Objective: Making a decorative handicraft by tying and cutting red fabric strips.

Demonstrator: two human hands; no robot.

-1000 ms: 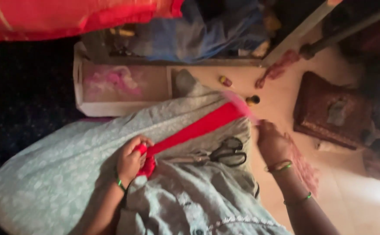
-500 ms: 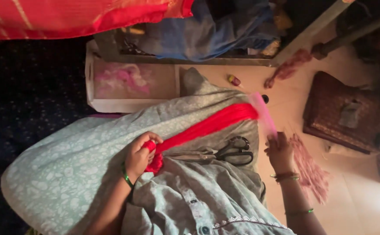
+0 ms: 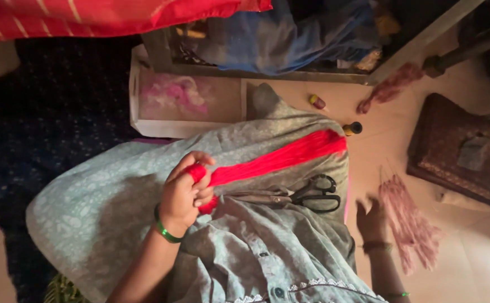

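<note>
Clamped tight, my left hand (image 3: pixel 183 193) has its grip closed around one end of the red thread bundle (image 3: pixel 278 158), fingers curled over the looped end so a bit of red shows above and below the fist. From that fist the bundle runs away up and to the right, its long axis slanting gently across my lap, and it ends at a squared-off tip near the edge of the pale green patterned cloth (image 3: pixel 105 196) it lies on. It looks like a flat, dense hank of bright red strands, all lying parallel, widening a little toward the far end. Just below it, black-handled scissors (image 3: pixel 306 196) rest on the same cloth, handles to the right. My right hand (image 3: pixel 373 220) is lower right, down by the floor (image 3: pixel 469 269), fingers loosely spread and holding nothing, just beside a pinkish tassel bundle (image 3: pixel 410 224). Beyond the red tip I see a small dark-capped spool (image 3: pixel 352 128) on the floor.
</note>
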